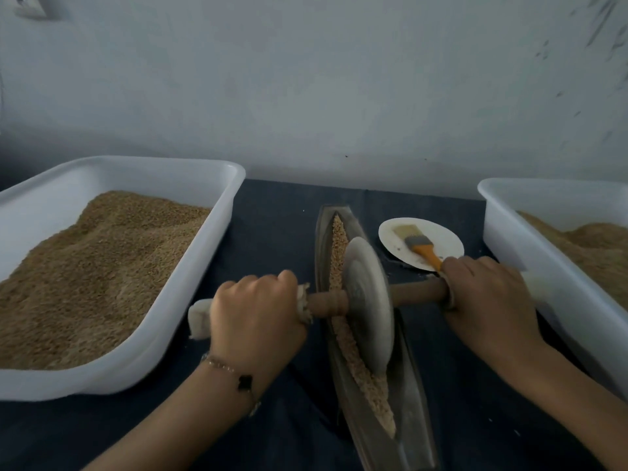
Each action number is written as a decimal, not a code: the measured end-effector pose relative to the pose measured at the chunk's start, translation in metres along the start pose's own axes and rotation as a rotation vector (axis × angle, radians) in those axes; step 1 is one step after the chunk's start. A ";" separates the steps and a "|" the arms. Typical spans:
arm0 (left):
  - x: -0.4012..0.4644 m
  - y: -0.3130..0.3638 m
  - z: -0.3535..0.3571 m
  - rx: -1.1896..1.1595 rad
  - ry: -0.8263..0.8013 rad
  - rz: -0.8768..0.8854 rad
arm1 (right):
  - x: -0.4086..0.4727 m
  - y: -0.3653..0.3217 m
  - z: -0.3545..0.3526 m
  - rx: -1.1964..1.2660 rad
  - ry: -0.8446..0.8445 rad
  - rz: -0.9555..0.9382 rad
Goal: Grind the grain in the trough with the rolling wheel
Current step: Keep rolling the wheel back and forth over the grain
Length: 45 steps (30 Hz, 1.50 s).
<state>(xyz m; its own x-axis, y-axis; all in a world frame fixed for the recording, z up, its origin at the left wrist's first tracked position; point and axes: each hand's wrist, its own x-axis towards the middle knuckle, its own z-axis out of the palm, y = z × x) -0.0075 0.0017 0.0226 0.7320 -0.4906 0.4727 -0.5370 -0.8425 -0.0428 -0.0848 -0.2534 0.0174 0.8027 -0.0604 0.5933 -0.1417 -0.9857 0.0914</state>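
Observation:
A long narrow metal trough (413, 396) lies on the dark cloth, running away from me, with a strip of tan grain (339, 246) along its groove. A grey disc-shaped rolling wheel (368, 304) stands upright in the groove near the middle, on a wooden axle (418, 295) that sticks out both sides. My left hand (256, 314) grips the cloth-wrapped left end of the axle. My right hand (489, 300) grips the right end. Grain shows both beyond and in front of the wheel.
A large white tub (190, 294) heaped with grain stands at the left. A second white tub (530, 253) with brown meal stands at the right. A white plate (452, 246) with an orange-handled brush (421, 248) sits behind my right hand. A pale wall rises behind.

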 end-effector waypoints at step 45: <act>0.073 -0.012 0.029 0.075 -0.042 -0.071 | 0.067 0.011 0.048 -0.035 -0.213 0.138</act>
<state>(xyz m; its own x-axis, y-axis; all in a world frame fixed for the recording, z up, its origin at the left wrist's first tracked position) 0.0642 -0.0307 0.0324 0.7849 -0.4363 0.4399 -0.4510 -0.8892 -0.0772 -0.0048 -0.2755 0.0199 0.8776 -0.2298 0.4207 -0.2758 -0.9599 0.0510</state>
